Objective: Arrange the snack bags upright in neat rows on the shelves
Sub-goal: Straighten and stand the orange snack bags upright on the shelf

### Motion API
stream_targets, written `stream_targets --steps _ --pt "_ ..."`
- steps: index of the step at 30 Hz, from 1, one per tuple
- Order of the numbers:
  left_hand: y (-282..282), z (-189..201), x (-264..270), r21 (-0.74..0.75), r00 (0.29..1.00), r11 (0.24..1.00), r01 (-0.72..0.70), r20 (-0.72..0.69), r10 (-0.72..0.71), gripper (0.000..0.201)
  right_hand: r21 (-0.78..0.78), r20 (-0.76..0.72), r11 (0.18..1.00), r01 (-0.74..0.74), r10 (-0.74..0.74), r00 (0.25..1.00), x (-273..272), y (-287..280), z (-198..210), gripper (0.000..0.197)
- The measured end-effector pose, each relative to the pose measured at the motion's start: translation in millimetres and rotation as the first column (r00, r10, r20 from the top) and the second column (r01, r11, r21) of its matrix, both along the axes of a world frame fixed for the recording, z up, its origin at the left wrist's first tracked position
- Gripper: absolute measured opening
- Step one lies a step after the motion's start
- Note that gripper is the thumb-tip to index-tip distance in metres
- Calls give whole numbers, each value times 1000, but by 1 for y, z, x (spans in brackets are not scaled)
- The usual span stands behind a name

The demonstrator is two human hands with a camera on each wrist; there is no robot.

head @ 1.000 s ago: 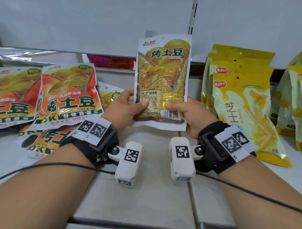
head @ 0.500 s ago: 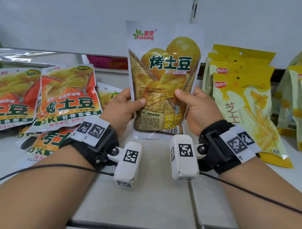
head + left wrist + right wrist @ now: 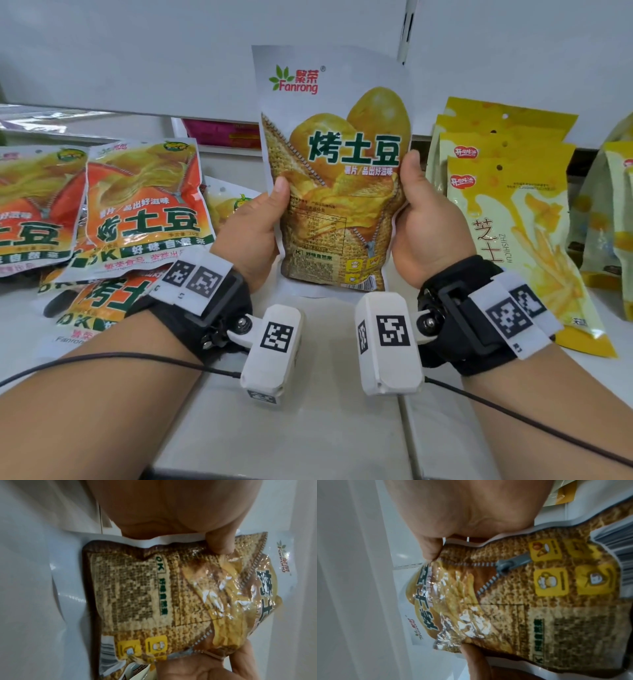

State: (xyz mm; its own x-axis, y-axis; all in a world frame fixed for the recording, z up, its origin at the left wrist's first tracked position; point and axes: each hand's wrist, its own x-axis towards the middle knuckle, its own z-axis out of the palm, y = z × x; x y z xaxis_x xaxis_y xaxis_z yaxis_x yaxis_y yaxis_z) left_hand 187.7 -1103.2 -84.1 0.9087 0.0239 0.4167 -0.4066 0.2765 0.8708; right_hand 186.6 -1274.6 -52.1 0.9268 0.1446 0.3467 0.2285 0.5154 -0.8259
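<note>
A yellow potato-chip bag (image 3: 337,178) stands upright above the white shelf (image 3: 318,411), held from both sides. My left hand (image 3: 260,222) grips its left edge, thumb on the front. My right hand (image 3: 421,222) grips the right edge, thumb on the front too. The left wrist view shows the same bag (image 3: 171,595) with my left thumb (image 3: 221,545) pressed on it, and the right wrist view shows the bag (image 3: 513,595) close up. The fingers behind the bag are hidden.
Orange bags of the same chips (image 3: 144,205) lie flat in a loose pile at left. A row of yellow cheese-stick bags (image 3: 513,219) stands upright at right, with more bags (image 3: 616,205) at the far right edge. A pink packet (image 3: 222,132) sits behind.
Both hands have slid up the sides of the yellow bag, and the bag has come nearer and stands taller in view, its top logo now showing.
</note>
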Motion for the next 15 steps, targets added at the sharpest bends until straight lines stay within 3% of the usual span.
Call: stream_targets --steps 5,7,9,11,12,15 --pt "0 2 -1 -35 994 994 -102 -47 100 33 -165 41 965 205 -201 979 -4 -2 -3 26" --pt "1 2 -1 -17 988 990 -141 -59 140 39 -179 57 921 347 -342 938 -2 -4 -5 12" --pt "3 3 -1 -29 985 987 -158 -75 155 51 -179 58 875 450 -447 893 -2 -7 -5 20" --pt "1 5 -3 -57 985 987 -153 -93 147 52 -223 70 889 401 -395 916 -3 -8 -5 20" --pt "1 5 -4 -72 987 989 -131 -101 123 49 -270 80 916 298 -287 955 -3 -7 -6 20" --pt "1 8 -8 -81 989 992 101 -100 -109 63 -454 98 885 103 -65 993 -10 2 -11 58"
